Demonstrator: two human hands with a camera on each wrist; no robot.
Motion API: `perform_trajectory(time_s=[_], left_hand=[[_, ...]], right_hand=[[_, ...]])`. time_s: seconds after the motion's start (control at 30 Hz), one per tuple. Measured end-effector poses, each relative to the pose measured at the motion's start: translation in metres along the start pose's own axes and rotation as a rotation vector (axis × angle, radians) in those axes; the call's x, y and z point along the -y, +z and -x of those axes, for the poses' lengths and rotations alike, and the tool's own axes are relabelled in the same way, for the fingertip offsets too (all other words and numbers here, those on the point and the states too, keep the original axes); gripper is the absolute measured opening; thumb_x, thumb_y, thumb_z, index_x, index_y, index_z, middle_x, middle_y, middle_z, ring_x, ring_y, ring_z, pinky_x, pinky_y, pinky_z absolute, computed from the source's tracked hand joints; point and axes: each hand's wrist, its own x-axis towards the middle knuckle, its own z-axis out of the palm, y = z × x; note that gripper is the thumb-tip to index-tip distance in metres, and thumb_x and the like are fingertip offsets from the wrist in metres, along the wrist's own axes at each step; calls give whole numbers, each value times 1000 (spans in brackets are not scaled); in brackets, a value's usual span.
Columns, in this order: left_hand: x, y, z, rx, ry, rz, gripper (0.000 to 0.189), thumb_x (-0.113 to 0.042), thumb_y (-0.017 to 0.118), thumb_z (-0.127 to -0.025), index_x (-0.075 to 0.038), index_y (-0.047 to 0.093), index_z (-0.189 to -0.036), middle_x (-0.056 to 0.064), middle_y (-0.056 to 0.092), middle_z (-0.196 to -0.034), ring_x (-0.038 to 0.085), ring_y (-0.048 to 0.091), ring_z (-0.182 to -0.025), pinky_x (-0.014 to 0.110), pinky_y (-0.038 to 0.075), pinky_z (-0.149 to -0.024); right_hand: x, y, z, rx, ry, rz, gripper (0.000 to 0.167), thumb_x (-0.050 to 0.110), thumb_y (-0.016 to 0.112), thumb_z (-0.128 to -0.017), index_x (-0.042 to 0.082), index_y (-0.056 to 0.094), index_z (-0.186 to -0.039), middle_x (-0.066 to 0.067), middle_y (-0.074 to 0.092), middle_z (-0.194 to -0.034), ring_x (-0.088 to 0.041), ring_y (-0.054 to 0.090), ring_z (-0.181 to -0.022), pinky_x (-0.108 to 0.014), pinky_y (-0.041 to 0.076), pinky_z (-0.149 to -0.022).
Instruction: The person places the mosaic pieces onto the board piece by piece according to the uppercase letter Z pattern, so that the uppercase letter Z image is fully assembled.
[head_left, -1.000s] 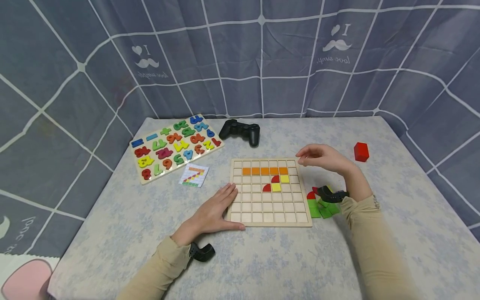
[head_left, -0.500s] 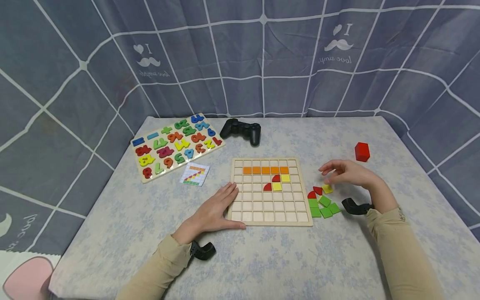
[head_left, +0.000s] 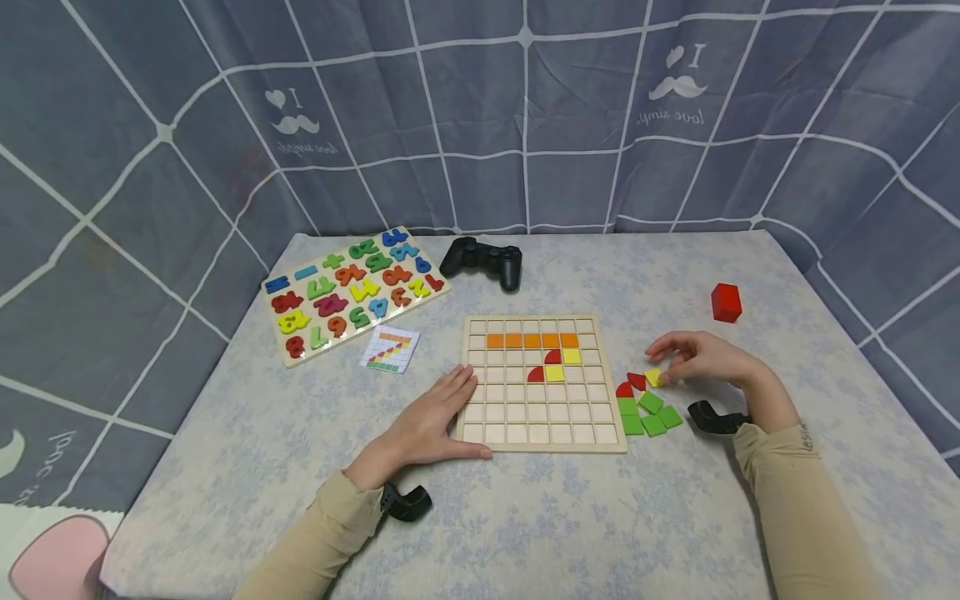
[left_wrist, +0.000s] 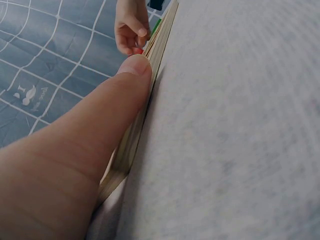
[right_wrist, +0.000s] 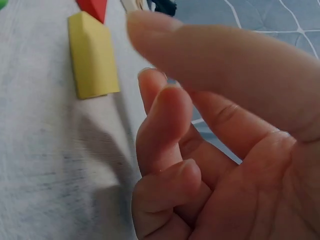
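My left hand (head_left: 427, 421) lies with extended fingers along the left side of a wooden grid board (head_left: 517, 412), its thumb (left_wrist: 115, 105) against the front edge. On the board are a row of orange squares (head_left: 531, 341), two yellow squares (head_left: 554, 374) and two red quarter-round pieces (head_left: 536, 375). Right of the board, my right hand (head_left: 708, 358) hovers with loosely bent fingers and holds nothing. Its thumb and fingertips come close to a yellow tile (right_wrist: 92, 57) on the table. Beside that lie red pieces (head_left: 625, 390) and several green tiles (head_left: 652, 425).
A pattern card (head_left: 390, 349) lies left of the board. Behind it are a number puzzle board (head_left: 307, 310) and a black game controller (head_left: 482, 262). A red block (head_left: 726, 302) stands at the right. A grey-blue checked curtain (head_left: 480, 108) closes off the back.
My right hand has drawn back from the board's upper right corner, moving right and down to the loose tiles. My left hand has stayed in place.
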Motion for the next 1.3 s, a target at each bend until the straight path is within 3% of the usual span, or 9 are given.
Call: perform_trajectory(time_s=[0.4, 0.53, 0.87, 1.1, 1.3], left_hand=[[-1, -2, -1, -1, 9, -4, 109, -69, 63, -74, -1, 22, -148, 14, 15, -155, 21, 7, -143, 31, 12, -117], [-1, -1, 0, 4, 4, 0, 109, -69, 63, -74, -1, 22, -148, 13, 15, -155, 21, 7, -143, 30, 12, -117], [-2, -1, 1, -19, 15, 21, 109, -70, 62, -73, 1, 25, -147, 15, 17, -154, 22, 10, -143, 30, 13, -117], [-1, -2, 3, -15, 1, 33, 109, -69, 63, -73, 0, 24, -147, 14, 17, -155, 21, 9, -143, 27, 11, -117], [-2, -2, 3, -18, 5, 30, 108, -69, 63, -73, 0, 24, -147, 14, 17, -154, 21, 9, -143, 29, 13, -117]], right_hand=[[1, 6, -1, 20, 28, 1, 38, 4, 74, -77, -7, 59, -111, -14, 63, -99, -17, 52, -66, -23, 46, -59], [3, 8, -1, 9, 38, 32, 34, 5, 75, -77, -7, 61, -105, -10, 62, -90, -16, 50, -69, -23, 46, -60], [6, 10, -2, -83, 58, 105, 26, 16, 77, -78, 2, 59, -89, -1, 50, -68, -15, 45, -65, -24, 37, -57], [29, 22, -10, -168, -23, 74, 25, 21, 76, -80, 3, 62, -90, -5, 59, -73, -18, 53, -68, -26, 46, -62], [57, 52, -26, -106, -76, 55, 20, 19, 73, -84, 4, 68, -96, -4, 67, -84, -19, 58, -72, -30, 51, -64]])
